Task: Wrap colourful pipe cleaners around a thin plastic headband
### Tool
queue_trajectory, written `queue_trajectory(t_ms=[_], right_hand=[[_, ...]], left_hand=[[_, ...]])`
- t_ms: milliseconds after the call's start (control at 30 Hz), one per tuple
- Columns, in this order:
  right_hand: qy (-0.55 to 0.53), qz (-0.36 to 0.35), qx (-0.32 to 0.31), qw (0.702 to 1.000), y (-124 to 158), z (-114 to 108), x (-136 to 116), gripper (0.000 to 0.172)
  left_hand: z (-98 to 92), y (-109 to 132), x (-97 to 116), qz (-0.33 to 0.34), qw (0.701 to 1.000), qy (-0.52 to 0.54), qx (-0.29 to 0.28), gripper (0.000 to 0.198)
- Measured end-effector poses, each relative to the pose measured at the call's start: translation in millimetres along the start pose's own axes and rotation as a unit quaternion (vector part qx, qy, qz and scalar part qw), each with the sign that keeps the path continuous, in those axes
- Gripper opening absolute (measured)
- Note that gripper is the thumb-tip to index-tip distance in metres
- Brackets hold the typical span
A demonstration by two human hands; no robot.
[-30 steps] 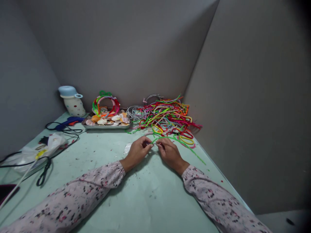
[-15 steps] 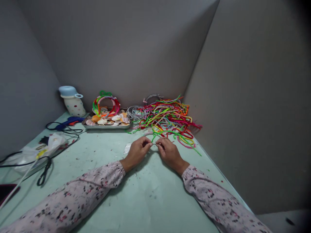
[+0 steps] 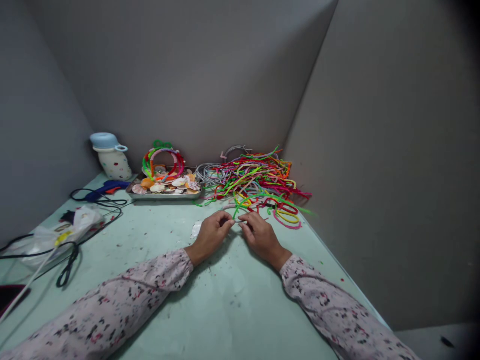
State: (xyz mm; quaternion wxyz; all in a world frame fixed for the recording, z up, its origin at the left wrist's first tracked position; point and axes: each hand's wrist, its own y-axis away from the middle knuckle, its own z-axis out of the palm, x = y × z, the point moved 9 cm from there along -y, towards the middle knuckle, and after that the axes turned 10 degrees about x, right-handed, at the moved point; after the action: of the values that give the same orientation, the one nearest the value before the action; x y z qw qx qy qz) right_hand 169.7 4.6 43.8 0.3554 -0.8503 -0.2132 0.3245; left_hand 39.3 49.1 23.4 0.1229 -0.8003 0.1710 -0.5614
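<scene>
Pinching green stem point(image 3: 236, 212) in closed fingertips of left hand point(image 3: 211, 233) and right hand point(image 3: 261, 236); apparently done with a few hoops point(image 3: 164, 162), whole pile point(image 3: 262, 181) to go.

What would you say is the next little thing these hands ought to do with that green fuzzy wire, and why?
Probably draw the green fuzzy wire a little toward the body. The left hand and right hand pinch its near end, while the rest trails back across the tangled coloured pile, so it seems not yet free.
</scene>
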Motion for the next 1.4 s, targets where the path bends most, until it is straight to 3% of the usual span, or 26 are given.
queue_trajectory(t_ms=[800, 1033, 1400], right_hand=[[0.0, -0.006, -0.013, 1.0, 0.7, 3.2, 0.1, 0.012], [0.01, -0.004, -0.012, 1.0, 0.1, 2.5, -0.7, 0.012], [0.009, 0.015, 0.022, 1.0, -1.5, -2.0, 5.8, 0.012]], left_hand=[[2.2, 0.9, 3.8, 0.021, 0.998, -0.065, -0.013, 0.018], [3.6, 1.4, 0.3, -0.002, 0.998, -0.056, -0.02, 0.02], [5.2, 2.2, 1.4, 0.017, 0.999, -0.019, -0.019, 0.019]])
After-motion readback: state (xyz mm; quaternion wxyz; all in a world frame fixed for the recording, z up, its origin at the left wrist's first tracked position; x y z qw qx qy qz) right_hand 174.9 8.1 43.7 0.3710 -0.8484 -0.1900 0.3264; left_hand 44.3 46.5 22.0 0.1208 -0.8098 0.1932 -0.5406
